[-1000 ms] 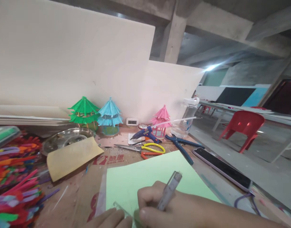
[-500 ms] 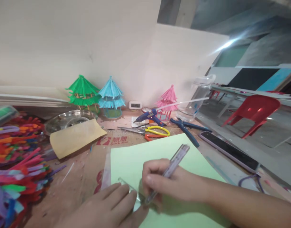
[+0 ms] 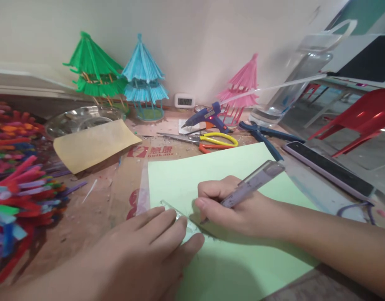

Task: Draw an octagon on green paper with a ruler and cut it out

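A light green sheet of paper [image 3: 230,259] lies on the worktable in front of me. My right hand [image 3: 233,209] grips a translucent purple pen [image 3: 253,182], its tip down on the paper beside a clear plastic ruler [image 3: 180,217]. My left hand [image 3: 155,246] lies flat on the ruler with fingers spread, pressing it onto the sheet's left part. Most of the ruler is hidden under my fingers.
Behind the sheet lie yellow-handled scissors [image 3: 208,140], a blue glue gun [image 3: 208,118], blue pliers [image 3: 268,138] and a dark phone [image 3: 330,169]. Green [image 3: 92,71], blue [image 3: 142,75] and pink [image 3: 242,83] paper pavilions stand by the wall. Colourful pipe cleaners [image 3: 19,184], a metal bowl [image 3: 79,119] and a tan card [image 3: 88,144] are at left.
The view has tilted down toward the table. My left hand has slid further onto the ruler, and the pen has leaned lower to the right.
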Motion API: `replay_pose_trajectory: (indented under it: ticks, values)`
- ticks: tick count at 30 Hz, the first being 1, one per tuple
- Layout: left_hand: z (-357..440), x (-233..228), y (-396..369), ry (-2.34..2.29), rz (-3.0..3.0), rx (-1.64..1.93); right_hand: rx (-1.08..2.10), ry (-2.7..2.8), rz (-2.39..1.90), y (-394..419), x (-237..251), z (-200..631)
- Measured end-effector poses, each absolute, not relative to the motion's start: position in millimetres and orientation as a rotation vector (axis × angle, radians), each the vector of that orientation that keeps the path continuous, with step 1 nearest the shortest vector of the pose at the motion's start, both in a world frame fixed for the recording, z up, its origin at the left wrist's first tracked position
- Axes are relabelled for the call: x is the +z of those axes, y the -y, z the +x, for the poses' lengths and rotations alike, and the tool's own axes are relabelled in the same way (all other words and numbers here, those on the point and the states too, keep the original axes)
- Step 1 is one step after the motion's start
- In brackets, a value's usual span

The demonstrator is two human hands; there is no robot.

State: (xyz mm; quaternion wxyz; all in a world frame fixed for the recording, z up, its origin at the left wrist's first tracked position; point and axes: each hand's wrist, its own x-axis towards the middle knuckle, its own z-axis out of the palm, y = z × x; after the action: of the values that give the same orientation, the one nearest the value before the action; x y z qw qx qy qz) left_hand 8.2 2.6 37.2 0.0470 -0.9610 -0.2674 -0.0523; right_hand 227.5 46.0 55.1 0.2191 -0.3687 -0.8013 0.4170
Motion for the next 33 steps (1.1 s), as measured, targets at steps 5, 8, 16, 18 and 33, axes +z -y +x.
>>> replay_pose_trajectory:
  ticks: [5,8,16,18,33]
  values:
    - [7,33,0,0.716,-2.836,-0.330,1.157,2.240,-0.970,-46,55,229]
    - [6,31,0,0.679,-2.817,-0.344,1.128,2.271,-0.955,-46,54,231]
    - [8,29,-2,0.671,-2.797,-0.341,1.028,2.393,-0.976,-44,58,233]
    - [7,26,-2,0.675,-2.783,-0.380,1.012,2.415,-0.971,-44,58,233]
    - [10,30,-2,0.629,-2.737,-0.350,1.095,2.376,-0.968,-45,60,234]
